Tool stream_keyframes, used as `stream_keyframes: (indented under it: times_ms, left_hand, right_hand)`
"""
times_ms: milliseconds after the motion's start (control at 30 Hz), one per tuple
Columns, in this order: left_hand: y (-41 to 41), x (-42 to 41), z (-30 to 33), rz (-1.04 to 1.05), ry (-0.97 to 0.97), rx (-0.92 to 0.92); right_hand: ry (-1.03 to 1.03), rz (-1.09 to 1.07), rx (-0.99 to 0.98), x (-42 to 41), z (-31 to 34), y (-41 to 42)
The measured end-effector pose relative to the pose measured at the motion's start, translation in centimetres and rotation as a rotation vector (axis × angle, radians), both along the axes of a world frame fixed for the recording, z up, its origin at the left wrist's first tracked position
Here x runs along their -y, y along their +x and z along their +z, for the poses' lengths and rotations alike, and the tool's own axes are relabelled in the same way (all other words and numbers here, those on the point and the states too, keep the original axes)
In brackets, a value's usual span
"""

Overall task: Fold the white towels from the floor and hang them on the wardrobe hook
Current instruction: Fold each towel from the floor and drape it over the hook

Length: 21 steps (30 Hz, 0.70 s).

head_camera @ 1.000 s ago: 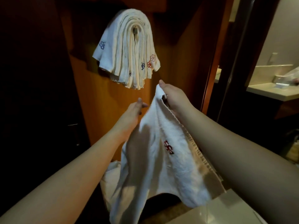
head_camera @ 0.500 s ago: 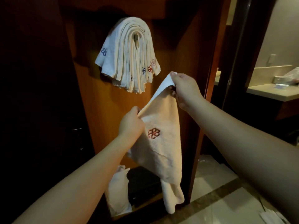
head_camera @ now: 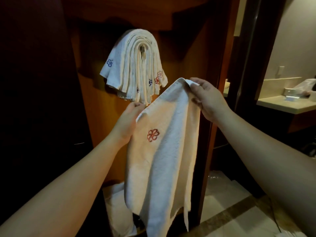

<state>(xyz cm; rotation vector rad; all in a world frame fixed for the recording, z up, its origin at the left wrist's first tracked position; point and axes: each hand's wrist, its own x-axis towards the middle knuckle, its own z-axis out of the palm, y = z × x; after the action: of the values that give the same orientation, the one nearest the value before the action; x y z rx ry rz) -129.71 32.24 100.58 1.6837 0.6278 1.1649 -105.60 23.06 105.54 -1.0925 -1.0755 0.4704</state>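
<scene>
Currently the left hand and right hand are each pinching an upper corner of the white towel, which is hanging below both grips, the right grip higher. Uneven tension is likely risking a crooked fold; brushing the stacked towels above the left grip could be dislodging them from the hook.
</scene>
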Motion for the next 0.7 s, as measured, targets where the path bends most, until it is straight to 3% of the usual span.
stream_keyframes:
  times_ms: [100, 200, 300, 367, 567, 700]
  left_hand:
    - [-0.4, 0.0, 1.0, -0.007, 0.185, -0.190]
    - [-0.9, -0.3, 1.4, -0.064, 0.170, -0.395]
    - [-1.1, -1.0, 0.6, 0.035, 0.282, -0.818]
    - [-1.7, -1.8, -0.8, 0.127, 0.333, -1.001]
    - [-4.9, -4.8, -5.2, 0.237, 0.293, -1.199]
    - [-6.3, -5.7, -6.6, 0.274, 0.266, -1.174]
  right_hand:
    - [-0.050, -0.115, 0.207, -0.1, -0.6, 1.0]
    - [-0.005, -0.339, 0.279, -0.2, -0.9, 1.6]
    - [0.012, -0.411, 0.298, -0.4, -1.1, 1.5]
    - [0.003, -0.437, 0.272, -0.5, -1.2, 1.5]
    - [-0.032, -0.526, 0.243, -0.1, -2.1, 3.2]
    - [-0.040, -0.572, 0.250, -0.3, -3.1, 4.5]
